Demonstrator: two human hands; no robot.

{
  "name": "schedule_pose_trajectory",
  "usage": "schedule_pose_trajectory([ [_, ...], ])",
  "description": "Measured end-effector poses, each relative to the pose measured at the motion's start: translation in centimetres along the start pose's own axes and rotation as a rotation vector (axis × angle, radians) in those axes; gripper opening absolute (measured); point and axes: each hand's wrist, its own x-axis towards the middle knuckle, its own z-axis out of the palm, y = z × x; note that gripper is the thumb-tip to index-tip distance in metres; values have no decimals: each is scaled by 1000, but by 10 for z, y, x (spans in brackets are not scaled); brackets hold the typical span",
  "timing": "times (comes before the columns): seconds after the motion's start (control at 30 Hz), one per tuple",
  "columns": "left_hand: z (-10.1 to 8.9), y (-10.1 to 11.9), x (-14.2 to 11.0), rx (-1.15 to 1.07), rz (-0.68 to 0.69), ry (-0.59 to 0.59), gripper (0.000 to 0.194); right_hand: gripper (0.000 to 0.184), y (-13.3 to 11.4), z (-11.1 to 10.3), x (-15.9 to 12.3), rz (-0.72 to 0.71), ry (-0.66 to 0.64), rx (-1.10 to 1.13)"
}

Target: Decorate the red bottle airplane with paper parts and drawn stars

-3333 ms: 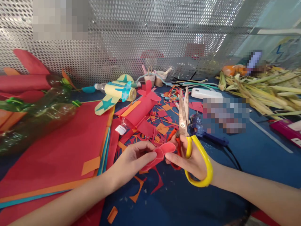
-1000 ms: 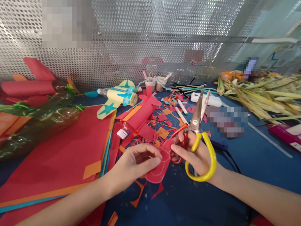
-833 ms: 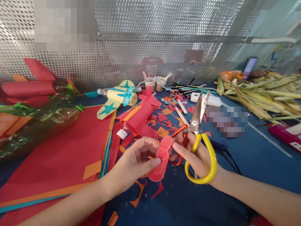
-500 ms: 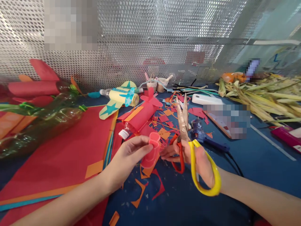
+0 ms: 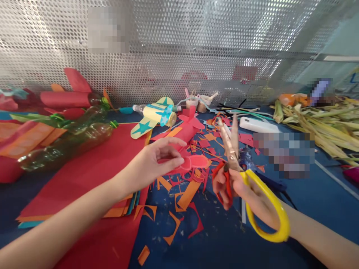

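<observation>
Table front: a small orange scrap (image 5: pixel 144 255) lies alone on the blue table (image 5: pixel 213 250); curved orange and red offcuts (image 5: pixel 196 220) lie just beyond it.
Paper stack: the red sheets (image 5: pixel 84 179), with orange and blue edges showing below, lie at left, partly covered by the left forearm (image 5: pixel 92 203).
Right grip: the right hand (image 5: pixel 238 186) is curled through both handles of the scissors (image 5: pixel 231 158), one red, one yellow.
Blades: parted in a narrow V, tips pointing up and away.
Left grip: the left hand (image 5: pixel 157 158) has its thumb on the red cutout (image 5: pixel 199 161), pinching it; the index finger arches clear, and the fingers behind are hidden.
Cutout position: in the air over the scraps, between the hands, apart from the scissors.
Cutout axis: long axis roughly crosswise, rounded free end pointing right.
In the way: the left hand and cutout hide part of the red bottle model (image 5: pixel 186 131) behind.
Right of scissors: a blue glue gun (image 5: pixel 267 182), partly behind the right hand; farther, a white device (image 5: pixel 259 125).
Far row: a yellow bottle plane (image 5: pixel 153 116), two small cups (image 5: pixel 204 102), dry husks (image 5: pixel 322 123).
Backdrop: a perforated metal panel (image 5: pixel 182 33).
</observation>
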Motion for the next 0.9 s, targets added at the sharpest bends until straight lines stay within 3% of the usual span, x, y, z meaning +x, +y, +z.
schedule_pose_trajectory([
  [0.13,15,-6,-6,0,-56,-201,12,45,-8,-3,2,8,-136,154],
  [0.27,25,-9,-9,15,-84,-287,1,30,-1,-2,-2,2,-196,102],
  [0.33,25,-10,-8,-1,-102,-263,2,25,4,-1,-4,-17,-198,61],
  [0.5,19,-9,-4,-178,-162,-70,18,27,10,2,-1,-38,-99,152],
  [0.67,21,-14,-3,-450,-244,-125,25,35,12,1,5,-57,15,221],
  [0.9,15,-17,0,-411,-248,-109,20,34,9,-3,5,-35,-130,208],
])
